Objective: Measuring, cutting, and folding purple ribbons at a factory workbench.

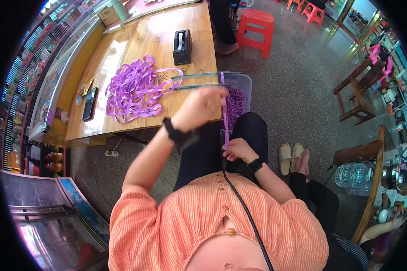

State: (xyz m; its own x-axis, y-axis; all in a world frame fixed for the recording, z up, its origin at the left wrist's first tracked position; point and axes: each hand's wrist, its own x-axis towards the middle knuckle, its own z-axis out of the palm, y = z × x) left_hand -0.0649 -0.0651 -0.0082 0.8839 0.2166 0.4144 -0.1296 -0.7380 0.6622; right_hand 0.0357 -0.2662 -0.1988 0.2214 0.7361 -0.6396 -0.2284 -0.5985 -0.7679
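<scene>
Orange checked shirt nearest the camera. Right hand: fingers closed on the purple ribbon strand. Left hand: motion-blurred, fingers partly curled, hiding part of the strand; can't tell if gripping. Ribbon pile on table, between phone and tape dispenser. Green rods jut over the bin. Print on shelf packages too small to read.

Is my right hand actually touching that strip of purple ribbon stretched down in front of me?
Touching. The head view shows the purple ribbon strip running down into your right hand, pinched there with no gap.
</scene>
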